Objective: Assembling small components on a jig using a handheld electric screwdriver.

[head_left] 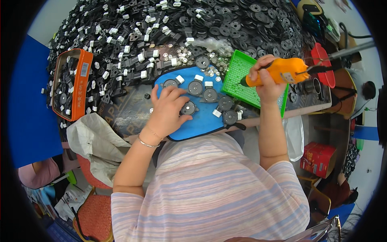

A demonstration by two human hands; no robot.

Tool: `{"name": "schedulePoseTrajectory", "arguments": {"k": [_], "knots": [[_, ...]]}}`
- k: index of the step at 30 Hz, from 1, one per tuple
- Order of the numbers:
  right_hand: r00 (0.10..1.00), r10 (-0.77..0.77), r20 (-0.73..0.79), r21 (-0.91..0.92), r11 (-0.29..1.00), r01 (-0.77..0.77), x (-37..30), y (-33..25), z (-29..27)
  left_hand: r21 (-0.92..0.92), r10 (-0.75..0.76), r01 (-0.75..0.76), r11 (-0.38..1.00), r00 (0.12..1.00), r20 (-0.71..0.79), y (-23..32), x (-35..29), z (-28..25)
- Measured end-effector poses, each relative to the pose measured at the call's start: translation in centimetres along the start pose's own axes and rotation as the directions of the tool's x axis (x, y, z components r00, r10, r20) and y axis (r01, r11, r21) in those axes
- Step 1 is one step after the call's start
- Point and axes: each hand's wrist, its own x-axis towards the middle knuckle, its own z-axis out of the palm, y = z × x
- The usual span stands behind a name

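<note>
My right hand (267, 78) is wrapped round an orange electric screwdriver (284, 71), its dark tip pointing left above a green perforated tray (252, 94). On the blue mat (173, 131) my left hand (168, 107) lies with fingers spread, next to a round black disc part (188, 107). The fingers touch or nearly touch that part; I cannot tell which. Several similar black disc parts, most with a white piece attached, lie on the mat, among them one black disc with a white tab (195, 87) near the middle. Another disc part (170, 83) sits just beyond my left fingertips.
Heaped black parts with white ends (133, 48) fill the far left, and black discs (250, 24) the far right. Small silvery round pieces (183, 55) lie beyond the mat. An orange box (82, 86) stands left, a red tray (321, 66) right. A pale sack (94, 137) hangs over the near edge.
</note>
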Motion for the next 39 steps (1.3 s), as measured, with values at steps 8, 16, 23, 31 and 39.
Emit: {"name": "schedulePoseTrajectory", "arguments": {"k": [8, 16, 23, 31, 39], "knots": [[0.963, -0.036, 0.266, 0.148, 0.989, -0.004, -0.7, -1.8, 4.8, -0.004, 0.042, -0.043, 0.999, 0.995, -0.091, -0.1, 0.4, 1.3], [0.920, -0.001, 0.391, 0.065, 0.998, -0.027, -1.2, 1.4, 8.9, -0.019, 0.032, -0.035, 0.999, 0.992, -0.122, -0.4, 0.6, 1.6], [0.925, 0.001, 0.380, 0.059, 0.998, -0.026, -1.3, 2.1, 9.2, -0.049, 0.031, -0.037, 0.998, 0.993, -0.117, -0.7, 0.8, 1.7], [0.901, 0.016, 0.433, 0.045, 0.998, -0.039, -1.3, 2.3, 9.4, -0.028, 0.052, -0.056, 0.998, 0.990, -0.133, -0.9, 1.0, 1.7], [0.863, 0.042, 0.504, -0.041, 0.999, -0.024, -0.8, 2.4, 9.7, 0.002, 0.046, -0.046, 0.999, 0.990, -0.134, -0.9, 0.9, 1.8]]}}
